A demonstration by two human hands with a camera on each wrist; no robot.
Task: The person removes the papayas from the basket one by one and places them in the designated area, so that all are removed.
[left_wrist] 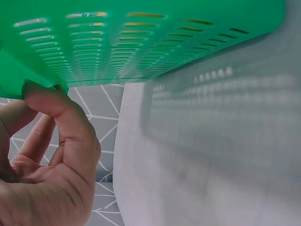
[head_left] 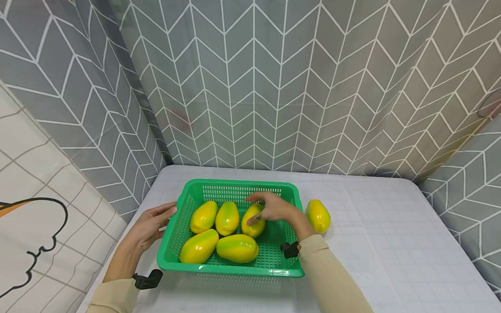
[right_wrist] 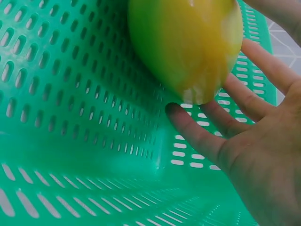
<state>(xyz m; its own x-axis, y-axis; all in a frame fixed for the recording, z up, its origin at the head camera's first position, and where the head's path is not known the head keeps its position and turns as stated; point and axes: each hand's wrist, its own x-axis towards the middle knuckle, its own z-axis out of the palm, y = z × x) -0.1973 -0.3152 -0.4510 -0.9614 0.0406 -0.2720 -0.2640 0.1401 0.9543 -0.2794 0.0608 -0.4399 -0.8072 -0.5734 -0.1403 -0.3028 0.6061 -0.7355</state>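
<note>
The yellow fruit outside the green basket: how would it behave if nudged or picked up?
The yellow fruit may well roll, its sides being rounded. Its shine suggests a smooth, perhaps slippery skin. It's probably stiff, its outline full, without visible dents.

This is probably a small curtained-off booth, as grey chevron-patterned curtains (head_left: 246, 80) hang behind and beside a white-covered table (head_left: 385, 244).

Gray walls (head_left: 267, 79) with white chevron lines stand behind and beside the pale-covered worktop (head_left: 376, 244); at left, a white grid-lined panel (head_left: 13, 156) bears a black-outlined, orange-patched drawing (head_left: 23, 237).
</note>
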